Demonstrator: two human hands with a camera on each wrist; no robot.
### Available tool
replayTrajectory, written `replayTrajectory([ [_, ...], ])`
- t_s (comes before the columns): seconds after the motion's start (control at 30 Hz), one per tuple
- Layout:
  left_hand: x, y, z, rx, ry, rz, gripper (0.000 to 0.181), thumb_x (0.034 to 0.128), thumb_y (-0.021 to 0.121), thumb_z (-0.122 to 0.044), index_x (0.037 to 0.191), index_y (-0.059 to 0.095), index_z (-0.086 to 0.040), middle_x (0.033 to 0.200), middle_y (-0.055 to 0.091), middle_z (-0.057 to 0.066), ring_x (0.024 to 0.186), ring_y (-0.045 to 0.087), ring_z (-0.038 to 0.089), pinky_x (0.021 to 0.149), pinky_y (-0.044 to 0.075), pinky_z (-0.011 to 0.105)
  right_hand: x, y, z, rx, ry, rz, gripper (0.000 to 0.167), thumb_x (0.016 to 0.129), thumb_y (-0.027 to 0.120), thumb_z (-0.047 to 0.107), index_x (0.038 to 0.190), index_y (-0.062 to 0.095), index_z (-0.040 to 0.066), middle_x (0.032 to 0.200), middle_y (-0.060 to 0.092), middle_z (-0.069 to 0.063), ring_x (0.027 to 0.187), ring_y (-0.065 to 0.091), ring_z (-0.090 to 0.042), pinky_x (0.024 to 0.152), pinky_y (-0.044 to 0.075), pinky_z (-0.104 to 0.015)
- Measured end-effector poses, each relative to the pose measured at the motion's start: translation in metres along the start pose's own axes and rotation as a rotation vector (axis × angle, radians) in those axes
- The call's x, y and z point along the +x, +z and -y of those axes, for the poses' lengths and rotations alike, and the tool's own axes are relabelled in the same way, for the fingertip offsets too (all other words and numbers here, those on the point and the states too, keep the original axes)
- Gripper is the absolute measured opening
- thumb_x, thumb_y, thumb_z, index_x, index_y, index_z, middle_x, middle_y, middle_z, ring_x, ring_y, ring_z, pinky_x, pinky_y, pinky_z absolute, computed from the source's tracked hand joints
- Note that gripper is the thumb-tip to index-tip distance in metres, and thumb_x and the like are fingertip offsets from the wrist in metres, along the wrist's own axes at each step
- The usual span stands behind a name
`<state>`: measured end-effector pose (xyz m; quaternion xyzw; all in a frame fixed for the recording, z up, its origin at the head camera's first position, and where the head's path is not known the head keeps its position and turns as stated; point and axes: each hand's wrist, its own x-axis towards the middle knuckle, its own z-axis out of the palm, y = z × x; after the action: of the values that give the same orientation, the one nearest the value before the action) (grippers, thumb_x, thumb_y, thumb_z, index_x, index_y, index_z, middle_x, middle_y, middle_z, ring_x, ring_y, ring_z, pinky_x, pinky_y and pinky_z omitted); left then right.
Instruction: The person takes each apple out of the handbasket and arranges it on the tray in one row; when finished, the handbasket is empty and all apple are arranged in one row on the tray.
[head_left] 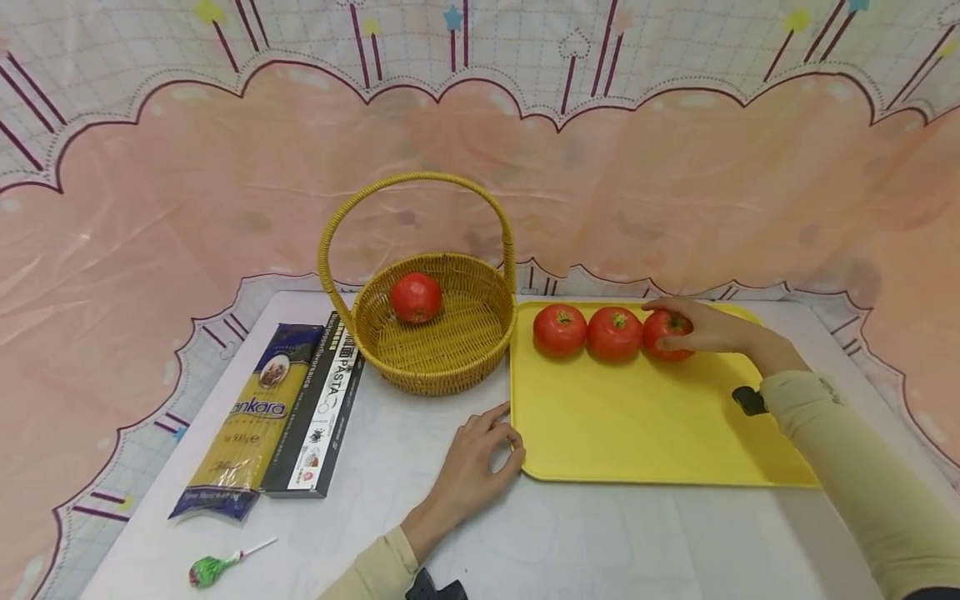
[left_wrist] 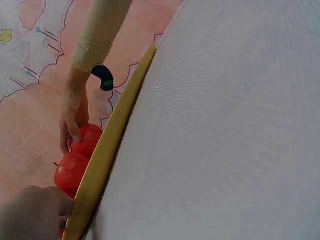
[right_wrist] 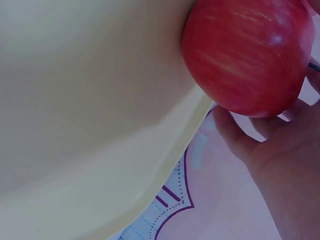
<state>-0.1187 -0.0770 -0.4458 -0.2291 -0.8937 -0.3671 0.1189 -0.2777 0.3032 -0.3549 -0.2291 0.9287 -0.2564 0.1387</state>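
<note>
My right hand (head_left: 703, 327) holds a red apple (head_left: 660, 332) at the back of the yellow tray (head_left: 630, 425), its thumb and fingers around the fruit. Two more red apples, one at the left (head_left: 559, 331) and one in the middle (head_left: 614, 334), stand in a row beside it. At the tray's left edge my left hand (head_left: 476, 450) pinches the rim, thumb and forefinger bent into a ring. The right wrist view shows the held apple (right_wrist: 250, 55) close up over the tray, with fingers (right_wrist: 232, 130) beneath it.
Left of the tray stands a wicker basket (head_left: 435, 379) with a tall handle and one red apple (head_left: 416, 297) inside. Farther left lie a black-and-white pasta box (head_left: 318, 425) and a spaghetti bag (head_left: 247, 417). A green-wrapped lollipop (head_left: 212, 570) lies near the front.
</note>
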Motion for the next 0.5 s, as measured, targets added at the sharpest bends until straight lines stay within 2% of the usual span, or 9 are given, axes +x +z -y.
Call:
replayTrajectory([
  [0.2,0.000,0.000,-0.001,0.000,-0.005,0.004,0.006,0.0855,0.065,-0.025,0.081,0.061,-0.025,0.135,0.056,0.006,0.111,0.055,0.018,0.082,0.040,0.033,0.002,0.000,0.002,-0.042,-0.036,-0.072,0.056,0.087,0.065,0.032,0.136,0.045,0.012,0.138,0.043,-0.020,0.124,0.041,-0.040,0.101,0.030,-0.062],
  [0.37,0.000,0.000,-0.001,0.004,-0.008,0.006,0.006,0.0854,0.065,-0.025,0.082,0.061,-0.025,0.135,0.055,0.005,0.111,0.054,0.017,0.083,0.039,0.033,0.008,0.001,0.012,-0.039,-0.041,-0.123,0.051,0.086,0.066,0.029,0.132,0.049,0.013,0.136,0.046,-0.017,0.122,0.045,-0.037,0.100,0.036,-0.058],
  [0.5,0.000,0.000,-0.001,0.003,-0.005,0.004,0.006,0.0853,0.065,-0.024,0.081,0.061,-0.025,0.135,0.055,0.005,0.111,0.054,0.018,0.083,0.039,0.033,0.015,0.004,0.021,-0.092,-0.075,-0.167,0.048,0.086,0.067,0.030,0.129,0.052,0.012,0.132,0.051,-0.013,0.121,0.047,-0.035,0.100,0.036,-0.058],
])
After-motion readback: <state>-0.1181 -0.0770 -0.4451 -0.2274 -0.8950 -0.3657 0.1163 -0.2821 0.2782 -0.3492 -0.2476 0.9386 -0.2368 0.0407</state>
